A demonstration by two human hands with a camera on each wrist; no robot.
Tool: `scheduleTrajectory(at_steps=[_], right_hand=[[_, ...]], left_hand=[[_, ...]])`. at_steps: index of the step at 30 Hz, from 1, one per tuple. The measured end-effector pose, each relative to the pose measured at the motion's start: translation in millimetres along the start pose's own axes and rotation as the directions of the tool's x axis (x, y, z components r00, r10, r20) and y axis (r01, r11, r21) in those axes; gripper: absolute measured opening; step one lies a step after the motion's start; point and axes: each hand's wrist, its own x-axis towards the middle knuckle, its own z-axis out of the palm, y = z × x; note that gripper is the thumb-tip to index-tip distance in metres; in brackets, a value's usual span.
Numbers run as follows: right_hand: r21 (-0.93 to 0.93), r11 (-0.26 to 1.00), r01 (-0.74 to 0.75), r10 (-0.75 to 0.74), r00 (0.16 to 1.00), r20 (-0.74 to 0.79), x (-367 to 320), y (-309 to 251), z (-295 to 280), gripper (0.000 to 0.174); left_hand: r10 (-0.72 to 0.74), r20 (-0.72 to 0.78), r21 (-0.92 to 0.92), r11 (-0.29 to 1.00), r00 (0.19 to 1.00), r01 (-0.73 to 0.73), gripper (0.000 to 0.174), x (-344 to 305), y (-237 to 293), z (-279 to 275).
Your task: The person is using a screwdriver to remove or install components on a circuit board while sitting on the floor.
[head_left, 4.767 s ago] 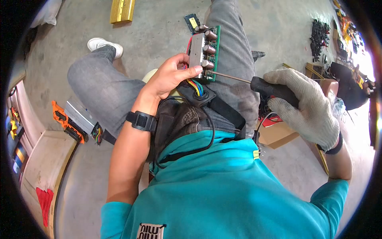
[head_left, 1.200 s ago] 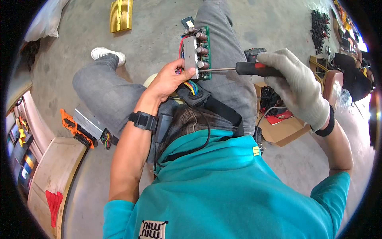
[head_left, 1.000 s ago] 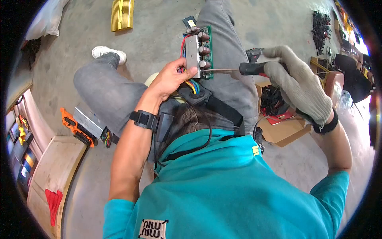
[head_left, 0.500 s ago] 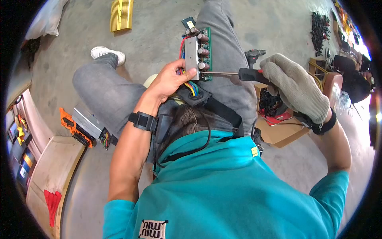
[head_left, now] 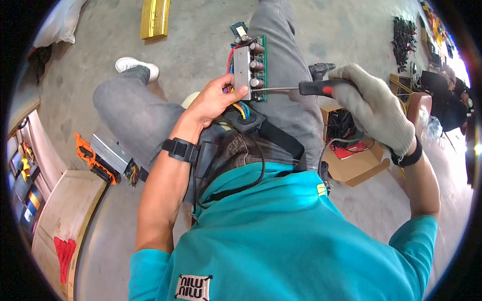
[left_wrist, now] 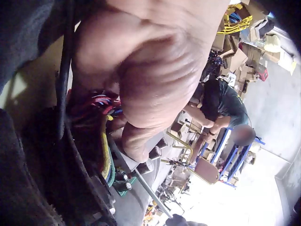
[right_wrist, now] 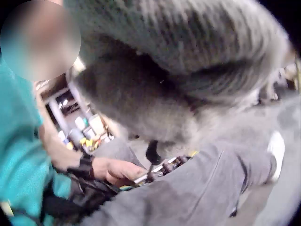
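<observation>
In the head view my bare left hand (head_left: 213, 103) grips the near end of a circuit board (head_left: 262, 67) over my thigh, thumb on its grey metal heat sink (head_left: 241, 70). Brown capacitors line the board, and coloured wires (head_left: 244, 109) come out below the hand. My right hand (head_left: 379, 108), in a knitted glove, holds a screwdriver (head_left: 315, 88) by its black and red handle. Its shaft reaches left to the board's near end, right beside my left thumb. In the left wrist view, the thumb (left_wrist: 136, 146) lies by the shaft (left_wrist: 153, 192).
A cardboard box (head_left: 359, 168) with cables stands right of my leg. Beyond the knee lies a power drill (head_left: 321, 70). A gold finned case (head_left: 154, 19) is on the floor ahead; a silver unit (head_left: 111, 151) lies left. Another person (left_wrist: 225, 108) sits in the background.
Since the oldest frame, the board and left hand have shifted slightly left in view. The gloved hand has moved left and changed its finger position around the handle; the screwdriver tip stays at the board.
</observation>
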Motion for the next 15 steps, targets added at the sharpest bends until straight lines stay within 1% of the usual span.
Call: scheduleTrajectory(at_steps=[1, 2, 4, 5, 6, 7, 8, 9, 12, 13, 14, 15], right_hand=[[0.029, 1.0, 0.011, -0.008, 0.996, -0.086, 4, 16, 10, 0.03], [0.028, 1.0, 0.013, -0.011, 0.996, -0.087, 3, 13, 9, 0.03], [0.108, 0.979, -0.171, 0.174, 0.984, -0.022, -3, -5, 4, 0.032], [0.118, 0.96, -0.255, 0.262, 0.964, -0.047, -6, -18, 0, 0.033], [0.119, 0.958, -0.26, 0.267, 0.963, -0.047, -7, -11, 2, 0.033], [0.017, 0.999, 0.032, -0.03, 0.993, -0.114, -6, 4, 4, 0.035], [-0.102, 0.943, 0.317, -0.329, 0.933, -0.145, -4, 16, 6, 0.04], [-0.161, 0.883, 0.44, -0.463, 0.873, -0.154, 0, 23, 8, 0.042], [-0.21, 0.856, 0.472, -0.504, 0.852, -0.143, 3, 28, 8, 0.038], [-0.217, 0.871, 0.441, -0.478, 0.862, -0.166, 3, 23, 9, 0.027], [-0.217, 0.871, 0.442, -0.479, 0.862, -0.166, 2, 19, 9, 0.027], [-0.159, 0.954, 0.254, -0.275, 0.953, -0.127, 2, 17, 9, 0.025]], left_hand=[[-0.022, -0.013, 0.017, 1.0, 1.0, 0.022, 0.033, 2, 0, -2], [-0.02, -0.015, 0.018, 1.0, 1.0, 0.02, 0.033, 3, -2, -3], [0.033, -0.002, -0.014, 0.999, 0.999, -0.034, 0.032, 2, -2, -3], [0.032, -0.002, -0.013, 0.999, 0.999, -0.033, 0.032, 2, -2, -4], [-0.013, 0.001, 0.0, 1.0, 1.0, 0.013, 0.031, 2, -2, -6], [-0.055, 0.004, 0.016, 0.998, 0.998, 0.055, 0.03, 3, 0, -6], [-0.055, 0.006, 0.016, 0.998, 0.998, 0.055, 0.03, 3, 1, -5], [-0.031, 0.006, -0.007, 0.999, 1.0, 0.031, 0.029, 1, 4, -2], [0.02, -0.014, -0.036, 0.999, 1.0, -0.021, 0.028, 2, 5, 3], [0.038, -0.025, -0.041, 0.998, 0.999, -0.039, 0.029, 2, 3, 3], [0.038, -0.025, -0.04, 0.998, 0.999, -0.039, 0.029, 0, 1, 1], [0.017, -0.015, -0.035, 0.999, 1.0, -0.018, 0.029, 1, 1, -1]])
